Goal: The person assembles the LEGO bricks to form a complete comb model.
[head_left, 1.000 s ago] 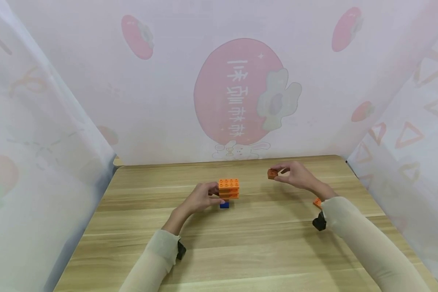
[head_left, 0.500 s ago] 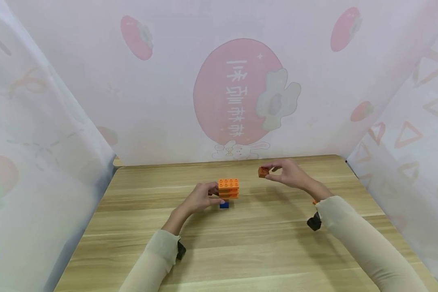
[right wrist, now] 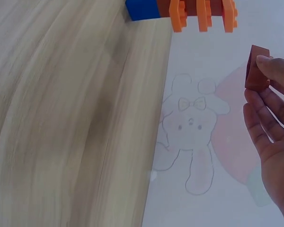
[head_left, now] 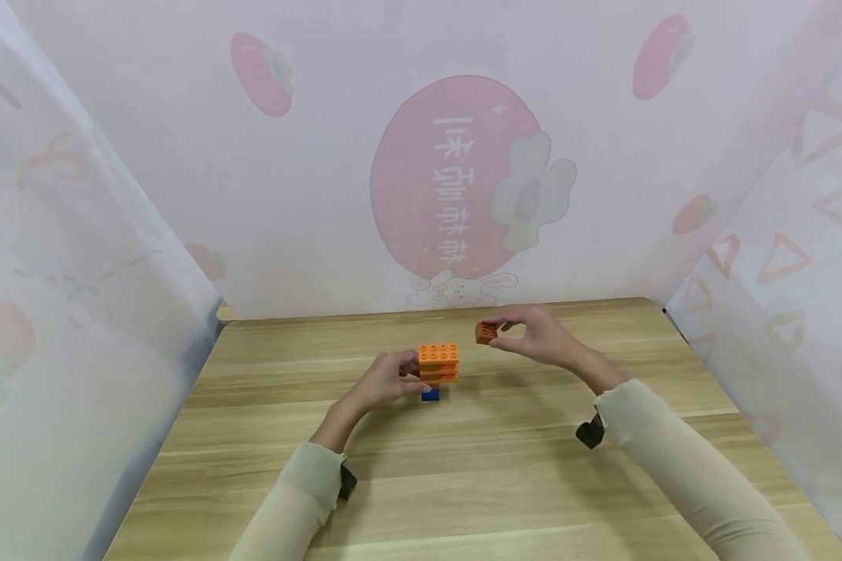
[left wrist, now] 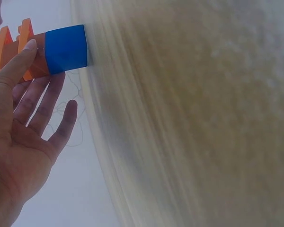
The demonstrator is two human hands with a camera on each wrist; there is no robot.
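A stack of toy bricks (head_left: 438, 355) appears to stand on the table. It alternates orange plates and brown bricks, with a blue brick (left wrist: 66, 49) at the bottom. My left hand (head_left: 379, 382) grips the stack from the left, the thumb lying on its near side just above the blue brick. To the right and slightly behind, my right hand (head_left: 539, 336) holds a small brown brick (right wrist: 258, 71) between thumb and fingers, off the table. This brown brick is apart from the stack, near the height of its top plate. Its hollow side shows in the right wrist view.
The wooden table (head_left: 463, 483) reaches back to a pale printed curtain (head_left: 323, 195), which also closes in both sides. A black wrist device (head_left: 590, 431) hangs under the right sleeve and another (head_left: 347, 481) under the left.
My right hand has moved left with the brown brick, closer to the stack. The right sleeve now hides an orange piece seen earlier. My left hand and the stack have stayed put.
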